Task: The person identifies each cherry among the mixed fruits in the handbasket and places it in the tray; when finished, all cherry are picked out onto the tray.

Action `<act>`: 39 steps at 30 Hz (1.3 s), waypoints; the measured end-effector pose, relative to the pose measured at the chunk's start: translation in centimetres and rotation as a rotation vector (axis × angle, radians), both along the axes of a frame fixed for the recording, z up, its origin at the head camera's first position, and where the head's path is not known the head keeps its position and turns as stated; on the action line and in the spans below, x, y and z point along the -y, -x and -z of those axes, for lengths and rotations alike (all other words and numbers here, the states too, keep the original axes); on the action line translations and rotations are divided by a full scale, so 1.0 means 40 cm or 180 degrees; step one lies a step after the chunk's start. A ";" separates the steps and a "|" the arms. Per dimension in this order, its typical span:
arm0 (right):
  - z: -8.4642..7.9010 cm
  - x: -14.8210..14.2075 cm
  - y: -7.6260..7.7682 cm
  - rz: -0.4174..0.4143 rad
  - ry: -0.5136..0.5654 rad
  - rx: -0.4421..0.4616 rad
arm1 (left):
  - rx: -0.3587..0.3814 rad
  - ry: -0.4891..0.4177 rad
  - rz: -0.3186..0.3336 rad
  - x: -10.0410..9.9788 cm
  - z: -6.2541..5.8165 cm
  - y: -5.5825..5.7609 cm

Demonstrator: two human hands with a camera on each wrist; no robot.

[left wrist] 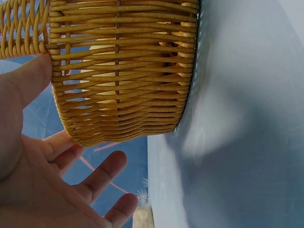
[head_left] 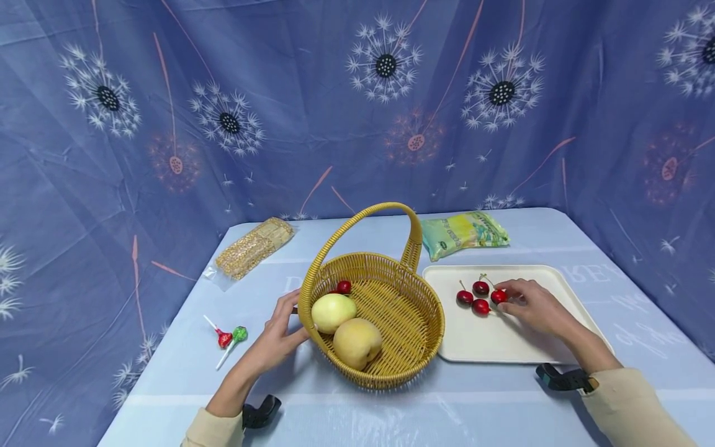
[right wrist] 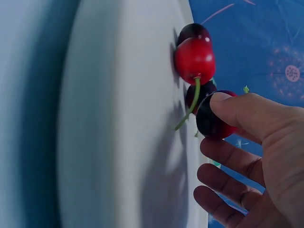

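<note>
My left hand (head_left: 277,333) holds the left side of a wicker basket (head_left: 427,310), thumb at its rim beside the handle's foot, with other fingers farther along the rim. The ring and little fingers (left wrist: 107,171) stretch out free of the wicker. Inside the basket lie a pale yellow-green fruit (head_left: 333,312), a peach-like yellow fruit (head_left: 357,343) and red cherries (head_left: 344,287), partly hidden. Over the white tray (head_left: 469,344), my right hand (head_left: 533,304) pinches a dark red cherry (right wrist: 211,116) between thumb and index finger. Three other stemmed cherries (head_left: 480,307) lie close beside it on the tray.
Two wrapped lollipops, one red (head_left: 224,339) and one green (head_left: 239,334), lie at the left. A clear bag of grain-like pieces (head_left: 254,248) is at the back left. Behind the tray lies a green and yellow packet (head_left: 465,234). A dandelion-print cloth (head_left: 313,112) hangs behind the table.
</note>
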State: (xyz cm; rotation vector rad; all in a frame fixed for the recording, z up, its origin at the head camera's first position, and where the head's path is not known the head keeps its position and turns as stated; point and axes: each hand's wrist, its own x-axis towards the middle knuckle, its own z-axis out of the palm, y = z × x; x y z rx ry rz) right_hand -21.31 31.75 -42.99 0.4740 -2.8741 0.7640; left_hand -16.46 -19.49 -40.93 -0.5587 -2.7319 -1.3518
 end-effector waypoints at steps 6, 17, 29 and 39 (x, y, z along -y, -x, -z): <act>0.013 0.002 0.008 0.0010 -0.0157 -0.0052 | 0.0020 -0.0002 0.0006 -0.001 0.001 0.000; 0.016 0.007 0.006 -0.0035 -0.0237 -0.0193 | -0.0008 -0.0006 -0.0011 -0.005 -0.002 0.000; -0.027 0.027 -0.008 -0.0059 -0.0221 -0.0304 | 0.0031 -0.0018 -0.0024 -0.002 -0.004 -0.004; -0.100 0.103 -0.021 -0.0319 -0.0145 -0.0649 | -0.0016 -0.0026 0.0008 -0.002 -0.001 -0.004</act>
